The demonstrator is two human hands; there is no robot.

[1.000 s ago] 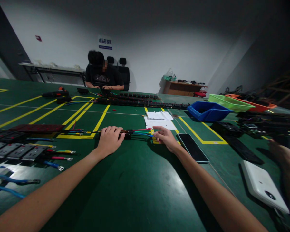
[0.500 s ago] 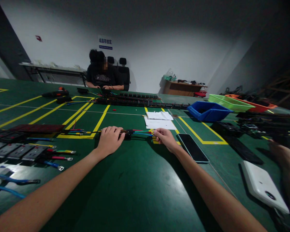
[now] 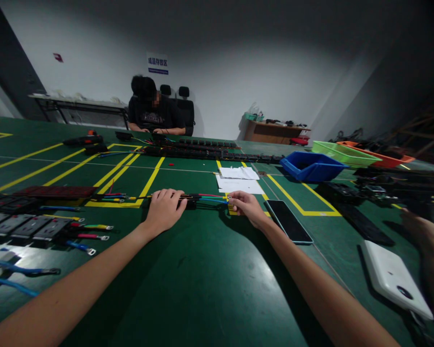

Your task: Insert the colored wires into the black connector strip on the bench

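Left hand flat over wire bundle, right hand pinching its ends.

One view only: a head-worn camera, set above the near edge of the green table and facing forward and down toward 12 o'clock. The lens is wide; the table's yellow lines bend outward and the picture's corners darken. Both forearms enter from the bottom edge and converge on the left hand and right hand, which sit close to the camera at picture centre, on a wire bundle. The far wall and a seated person lie at 12 o'clock, well off. A blue bin shows at 2 o'clock. No second view exists, so no overlap applies.
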